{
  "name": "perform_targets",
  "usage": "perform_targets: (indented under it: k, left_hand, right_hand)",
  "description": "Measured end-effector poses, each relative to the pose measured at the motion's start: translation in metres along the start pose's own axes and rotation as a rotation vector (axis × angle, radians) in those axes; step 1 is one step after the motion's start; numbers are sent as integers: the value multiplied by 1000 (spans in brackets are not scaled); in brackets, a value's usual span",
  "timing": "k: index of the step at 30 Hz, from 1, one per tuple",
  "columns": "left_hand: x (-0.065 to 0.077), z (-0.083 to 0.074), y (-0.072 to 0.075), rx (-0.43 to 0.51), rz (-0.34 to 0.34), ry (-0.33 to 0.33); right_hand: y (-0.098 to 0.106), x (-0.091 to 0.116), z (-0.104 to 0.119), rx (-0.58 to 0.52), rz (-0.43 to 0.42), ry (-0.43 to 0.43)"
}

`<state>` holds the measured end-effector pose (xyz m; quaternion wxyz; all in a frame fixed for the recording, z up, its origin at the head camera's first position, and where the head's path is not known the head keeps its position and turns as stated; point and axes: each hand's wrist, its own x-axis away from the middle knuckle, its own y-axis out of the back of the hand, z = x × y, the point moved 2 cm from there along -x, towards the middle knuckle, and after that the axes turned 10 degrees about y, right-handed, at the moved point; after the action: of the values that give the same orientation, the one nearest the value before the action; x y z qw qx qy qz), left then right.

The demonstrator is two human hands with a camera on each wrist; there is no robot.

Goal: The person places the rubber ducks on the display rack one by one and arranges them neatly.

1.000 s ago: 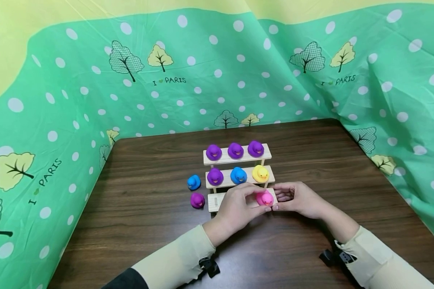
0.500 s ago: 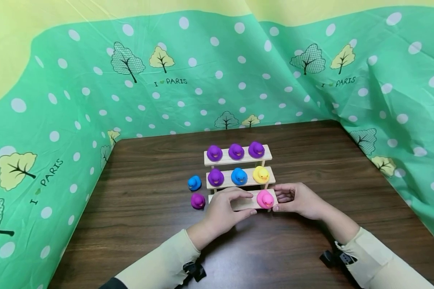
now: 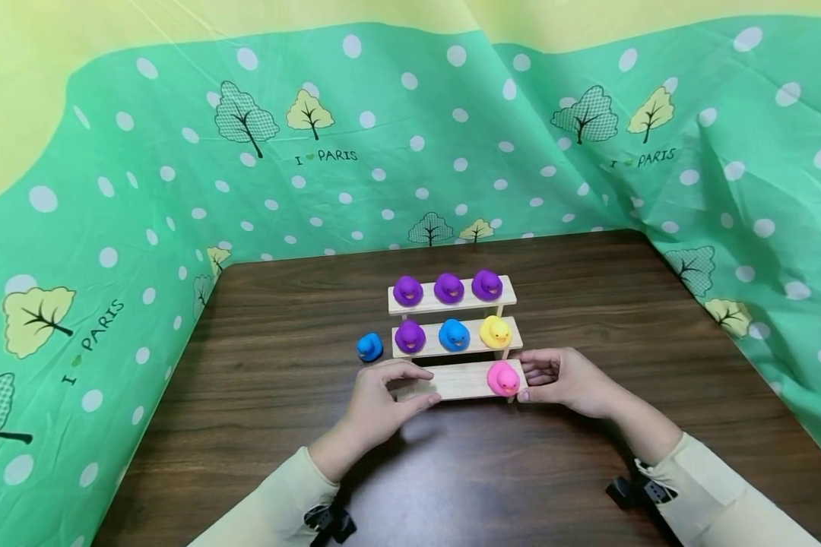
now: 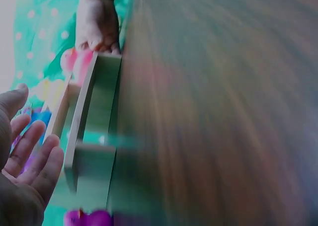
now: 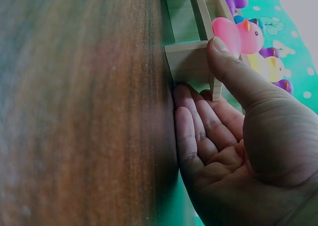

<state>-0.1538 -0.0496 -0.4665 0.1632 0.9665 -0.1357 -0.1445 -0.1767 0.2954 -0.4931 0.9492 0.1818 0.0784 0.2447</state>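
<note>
A three-tier wooden display stand (image 3: 451,384) holds small rubber ducks. My left hand (image 3: 376,399) is over the left end of its lowest tier, thumb and fingers spread with nothing between them. At the right end of that tier my right hand (image 3: 568,382) holds the board's end, thumb at the front corner and fingers behind; the right wrist view shows the thumb against the wood, close to the pink duck (image 5: 236,36). That pink duck stands alone on the lowest tier. The middle tier bears a purple duck (image 3: 410,337), a blue duck (image 3: 454,335) and a yellow duck (image 3: 496,332).
Three purple ducks (image 3: 448,289) line the top tier. Left of the stand, another blue duck (image 3: 369,347) sits on the dark wooden table (image 3: 280,319). A loose purple duck (image 4: 89,218) shows in the left wrist view, hidden behind my left hand in the head view. Green cloth (image 3: 383,152) hangs behind.
My left hand has let go of the pink duck on the lowest tier and moved left along the board, now covering the loose purple duck. The right hand has stayed in place.
</note>
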Motion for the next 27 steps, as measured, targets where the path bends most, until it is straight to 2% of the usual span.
perform_targets:
  k: [3,6,9,12,16,20,27]
  left_hand:
    - [3,6,13,69,-18,30]
    - [4,13,25,91,-45,42]
    - [4,20,40,57,-76,56]
    - [3,23,54,-23,-94,76]
    - [1,26,69,-141,-70,141]
    - [1,30,74,-225,-14,195]
    - [-2,39,70,-296,45,218]
  right_hand:
    - [0,0,1,-1,0,4]
    - [0,0,1,-9,1,5]
    - [-1,0,1,-18,0,5]
    - [-2,0,1,-22,1,9]
    - [-2,1,4,-25,-4,4]
    - [-2,0,6,-20,-8,7]
    - [-3,-1,5,-18,-8,-2]
